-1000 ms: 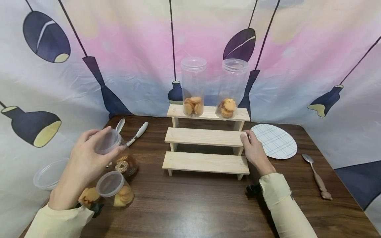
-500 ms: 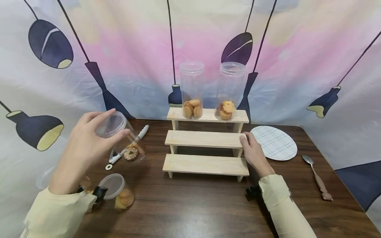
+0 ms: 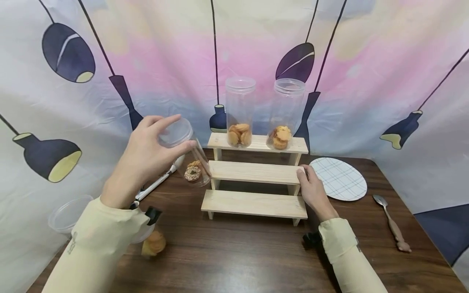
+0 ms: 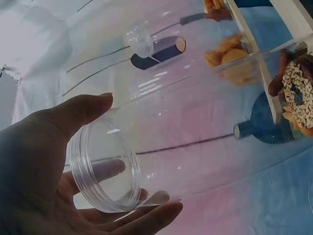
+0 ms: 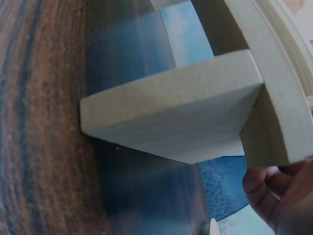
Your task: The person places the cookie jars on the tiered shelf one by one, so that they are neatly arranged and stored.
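My left hand [image 3: 146, 148] grips a clear plastic jar [image 3: 199, 156] around its lid. The jar hangs tilted beside the left end of the middle step, above the table; inside lie a nut-coated ring cookie [image 3: 192, 173] and some stick-shaped pieces. In the left wrist view, thumb and fingers curl about the lid [image 4: 105, 166]. My right hand [image 3: 311, 187] holds the right end of the middle board of a three-step wooden stand [image 3: 253, 171]. On its top step are two tall lidded jars, the left jar [image 3: 239, 108] and the right jar [image 3: 286, 108], each with cookies at the bottom.
Tongs [image 3: 157, 185] lie behind the left forearm. A jar with yellow cookies [image 3: 154, 243] is partly hidden by the left sleeve, and a clear round container [image 3: 69, 213] stands farther left. To the right are a checked oval mat [image 3: 338, 179] and a spoon [image 3: 392, 224].
My left hand has lifted the jar and carried it rightward from the left group to the stand's left end. The right hand stays on the middle board.
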Motion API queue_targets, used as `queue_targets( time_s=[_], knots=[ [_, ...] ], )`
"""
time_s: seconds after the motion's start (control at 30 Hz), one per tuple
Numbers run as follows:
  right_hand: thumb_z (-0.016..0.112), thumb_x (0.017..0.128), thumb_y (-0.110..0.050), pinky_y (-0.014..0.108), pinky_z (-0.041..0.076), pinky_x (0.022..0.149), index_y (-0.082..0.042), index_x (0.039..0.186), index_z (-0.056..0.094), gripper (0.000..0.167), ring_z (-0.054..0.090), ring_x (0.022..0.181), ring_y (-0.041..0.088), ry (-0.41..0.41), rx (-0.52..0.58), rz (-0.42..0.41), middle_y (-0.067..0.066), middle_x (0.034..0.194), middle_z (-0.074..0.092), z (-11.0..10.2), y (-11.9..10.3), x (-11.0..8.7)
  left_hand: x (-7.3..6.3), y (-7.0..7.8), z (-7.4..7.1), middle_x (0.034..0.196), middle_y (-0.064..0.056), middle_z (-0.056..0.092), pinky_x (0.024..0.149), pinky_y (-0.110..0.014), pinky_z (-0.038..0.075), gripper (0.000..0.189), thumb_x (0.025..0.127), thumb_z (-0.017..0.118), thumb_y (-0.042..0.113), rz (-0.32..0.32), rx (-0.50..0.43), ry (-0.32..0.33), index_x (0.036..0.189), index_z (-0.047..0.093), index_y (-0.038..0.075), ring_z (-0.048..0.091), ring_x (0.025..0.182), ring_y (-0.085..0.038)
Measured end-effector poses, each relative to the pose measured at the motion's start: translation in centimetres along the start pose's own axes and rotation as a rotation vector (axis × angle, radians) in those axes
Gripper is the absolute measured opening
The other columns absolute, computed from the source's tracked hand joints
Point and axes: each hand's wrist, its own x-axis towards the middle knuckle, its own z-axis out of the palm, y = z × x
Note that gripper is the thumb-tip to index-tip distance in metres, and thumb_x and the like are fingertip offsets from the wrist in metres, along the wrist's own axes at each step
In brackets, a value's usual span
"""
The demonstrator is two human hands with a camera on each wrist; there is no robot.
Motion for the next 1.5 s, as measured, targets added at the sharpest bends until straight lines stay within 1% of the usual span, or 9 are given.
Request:
queue_targets(
  time_s=[0.13, 0.3, 0.53, 0.63, 0.77, 0.87, 0.97, 1.17, 1.5],
  knots=[
    [0.026, 0.104, -0.057, 0.058, 0.035, 0.109, -0.010, 0.151, 0.034, 0.066, 0.045, 0.133, 0.043, 0.001, 0.006, 0.005, 0.025, 0.149, 0.044, 0.1, 0.1, 0.0, 0.9, 1.1, 0.9, 0.140, -0.015, 0.047, 0.100, -0.055, 0.040, 0.074, 0.082, 0.074, 0.059, 0.030, -0.034, -0.025, 0.144, 0.055, 0.023, 0.048, 0.125, -0.035],
    [0.026, 0.105, -0.056, 0.058, 0.036, 0.108, -0.011, 0.151, 0.034, 0.066, 0.049, 0.130, 0.043, 0.003, 0.007, 0.013, 0.026, 0.146, 0.047, 0.0, 0.1, 0.0, 2.4, 2.5, 2.4, 0.135, -0.016, 0.050, 0.095, -0.053, 0.043, 0.071, 0.083, 0.075, 0.053, 0.082, -0.036, -0.047, 0.143, 0.056, 0.019, 0.051, 0.117, -0.033],
    [0.027, 0.104, -0.056, 0.058, 0.037, 0.107, -0.012, 0.151, 0.035, 0.065, 0.049, 0.130, 0.042, 0.004, 0.012, 0.015, 0.025, 0.145, 0.048, 0.2, 0.0, 0.1, 3.6, 4.2, 4.2, 0.136, -0.013, 0.049, 0.094, -0.050, 0.046, 0.071, 0.083, 0.077, 0.050, 0.085, -0.071, -0.101, 0.144, 0.055, 0.021, 0.052, 0.117, -0.031],
    [0.027, 0.104, -0.057, 0.058, 0.038, 0.106, -0.011, 0.151, 0.035, 0.065, 0.051, 0.128, 0.042, 0.006, 0.010, 0.012, 0.026, 0.144, 0.049, 0.3, 0.0, 0.2, 3.9, 4.8, 4.8, 0.136, -0.011, 0.049, 0.091, -0.047, 0.048, 0.072, 0.083, 0.076, 0.051, 0.085, -0.067, -0.130, 0.145, 0.054, 0.023, 0.052, 0.113, -0.028],
    [0.027, 0.104, -0.057, 0.057, 0.040, 0.104, -0.012, 0.150, 0.036, 0.064, 0.054, 0.125, 0.042, 0.018, 0.012, 0.010, 0.025, 0.141, 0.051, 0.3, 0.1, 0.2, 4.3, 5.6, 5.5, 0.140, -0.009, 0.047, 0.091, -0.046, 0.048, 0.074, 0.083, 0.075, 0.054, 0.084, -0.056, -0.162, 0.147, 0.052, 0.024, 0.051, 0.116, -0.027],
    [0.028, 0.104, -0.057, 0.057, 0.041, 0.104, -0.012, 0.149, 0.037, 0.064, 0.054, 0.124, 0.042, 0.020, 0.020, 0.010, 0.026, 0.140, 0.052, 0.3, 0.1, 0.3, 4.6, 5.9, 6.0, 0.145, -0.009, 0.044, 0.097, -0.048, 0.046, 0.075, 0.083, 0.075, 0.054, 0.081, -0.052, -0.180, 0.147, 0.051, 0.024, 0.049, 0.124, -0.027],
    [0.028, 0.104, -0.056, 0.057, 0.040, 0.106, -0.011, 0.149, 0.037, 0.064, 0.053, 0.126, 0.042, 0.020, 0.018, 0.009, 0.026, 0.142, 0.050, 0.3, 0.2, 0.3, 5.0, 6.1, 6.5, 0.146, -0.010, 0.043, 0.101, -0.049, 0.044, 0.075, 0.082, 0.076, 0.054, 0.088, -0.055, -0.189, 0.147, 0.052, 0.023, 0.048, 0.125, -0.028],
    [0.027, 0.104, -0.057, 0.057, 0.039, 0.106, -0.012, 0.150, 0.036, 0.065, 0.052, 0.127, 0.042, 0.017, 0.015, 0.023, 0.026, 0.143, 0.050, 0.2, 0.2, 0.3, 5.6, 6.2, 7.3, 0.138, -0.009, 0.046, 0.094, -0.046, 0.045, 0.077, 0.080, 0.079, 0.051, 0.088, -0.053, -0.207, 0.147, 0.052, 0.022, 0.050, 0.114, -0.027],
    [0.027, 0.104, -0.056, 0.057, 0.039, 0.105, -0.012, 0.150, 0.036, 0.064, 0.052, 0.126, 0.042, 0.015, 0.010, 0.025, 0.025, 0.143, 0.049, 0.3, 0.2, 0.4, 5.9, 6.3, 7.9, 0.136, -0.008, 0.046, 0.093, -0.045, 0.047, 0.075, 0.083, 0.075, 0.053, 0.087, -0.020, -0.221, 0.147, 0.051, 0.023, 0.052, 0.115, -0.026]
  ],
)
